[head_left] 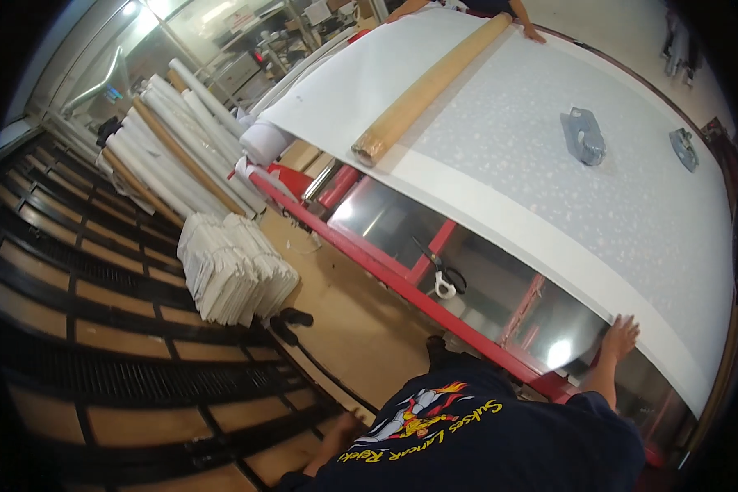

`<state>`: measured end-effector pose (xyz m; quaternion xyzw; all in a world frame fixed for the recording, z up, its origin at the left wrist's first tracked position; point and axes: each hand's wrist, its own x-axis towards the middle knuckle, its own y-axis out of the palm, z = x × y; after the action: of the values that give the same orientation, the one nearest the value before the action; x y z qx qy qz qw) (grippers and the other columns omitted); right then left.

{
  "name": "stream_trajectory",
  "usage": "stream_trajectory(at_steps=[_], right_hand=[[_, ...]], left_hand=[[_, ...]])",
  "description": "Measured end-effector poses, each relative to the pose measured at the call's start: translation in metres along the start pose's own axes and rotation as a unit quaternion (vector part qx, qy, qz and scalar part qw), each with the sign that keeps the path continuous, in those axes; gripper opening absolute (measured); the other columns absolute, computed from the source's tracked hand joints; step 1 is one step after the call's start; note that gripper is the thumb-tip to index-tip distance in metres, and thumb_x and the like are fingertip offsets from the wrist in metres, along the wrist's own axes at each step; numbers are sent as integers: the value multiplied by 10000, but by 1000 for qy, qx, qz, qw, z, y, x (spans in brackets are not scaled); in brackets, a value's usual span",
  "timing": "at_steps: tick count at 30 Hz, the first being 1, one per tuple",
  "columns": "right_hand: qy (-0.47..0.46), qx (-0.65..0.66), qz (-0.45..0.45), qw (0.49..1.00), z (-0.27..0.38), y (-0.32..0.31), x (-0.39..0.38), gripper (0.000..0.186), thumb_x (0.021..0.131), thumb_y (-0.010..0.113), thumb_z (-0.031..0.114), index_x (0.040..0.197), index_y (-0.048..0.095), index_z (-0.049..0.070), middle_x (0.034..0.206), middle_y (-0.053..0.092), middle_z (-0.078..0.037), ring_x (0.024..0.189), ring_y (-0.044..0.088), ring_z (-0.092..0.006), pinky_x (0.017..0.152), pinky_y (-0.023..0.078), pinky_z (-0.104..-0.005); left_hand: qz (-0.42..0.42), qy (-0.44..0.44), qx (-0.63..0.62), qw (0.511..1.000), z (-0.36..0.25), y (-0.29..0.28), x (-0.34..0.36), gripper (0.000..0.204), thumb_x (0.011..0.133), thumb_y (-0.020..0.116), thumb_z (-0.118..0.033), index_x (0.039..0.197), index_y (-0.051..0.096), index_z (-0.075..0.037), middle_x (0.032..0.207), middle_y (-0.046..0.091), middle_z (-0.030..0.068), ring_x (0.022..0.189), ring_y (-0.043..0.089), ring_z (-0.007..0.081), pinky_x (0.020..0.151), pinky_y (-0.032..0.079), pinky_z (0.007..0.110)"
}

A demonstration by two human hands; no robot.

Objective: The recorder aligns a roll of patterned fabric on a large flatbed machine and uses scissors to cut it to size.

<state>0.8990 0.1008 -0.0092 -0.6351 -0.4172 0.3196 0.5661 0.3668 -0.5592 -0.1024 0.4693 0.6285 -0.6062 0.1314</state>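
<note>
At 2 o'clock, see speckled sheet (508, 156): likely light, limp, crease-prone; hold by white border (500, 209). At 4, resting right hand (621, 336) there, fingers extended; at 6, cannot tell left hand (343, 430) finger state.

Through my camera feed I see a tan floor (340, 328), with a black slatted framework (115, 379) filling the left side. A red-framed tabletop (361, 257) with shiny panels runs diagonally rightward. At upper left, a bright white light (129, 8) glows near a glass partition (152, 66).
</note>
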Motion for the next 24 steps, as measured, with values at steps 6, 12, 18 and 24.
stream_trajectory(at_steps=[6,12,18,24], right_hand=[[-221,238,-110,940,187,-10,-45,633,1014,484,439,1539,331,120,1553,336,-231,1451,291,-398,1180,249,-504],[-252,352,-7,901,420,-76,-109,680,984,542,449,1543,317,134,1562,293,-265,1456,269,-422,1183,267,-486],[-241,275,75,928,601,-112,-206,728,978,514,504,1553,293,114,1584,255,-258,1486,200,-409,1204,160,-545],[-227,167,52,958,677,-144,-293,815,973,476,541,1538,261,-5,1620,172,-236,1527,74,-362,1219,75,-539]], left_hand=[[-243,92,-160,952,-93,-234,96,487,968,600,-255,1378,526,-3,1341,583,244,1285,540,370,1065,426,408],[-303,327,-226,866,-241,-433,199,464,1000,562,-207,1417,503,-13,1436,519,218,1356,487,290,1102,376,355],[-331,433,-160,823,-354,-644,350,443,970,590,-198,1374,536,-25,1378,567,197,1273,546,364,1051,434,415],[-434,362,-21,825,-388,-842,607,446,994,504,-201,1437,498,-157,1497,451,166,1323,492,328,1107,389,437]])
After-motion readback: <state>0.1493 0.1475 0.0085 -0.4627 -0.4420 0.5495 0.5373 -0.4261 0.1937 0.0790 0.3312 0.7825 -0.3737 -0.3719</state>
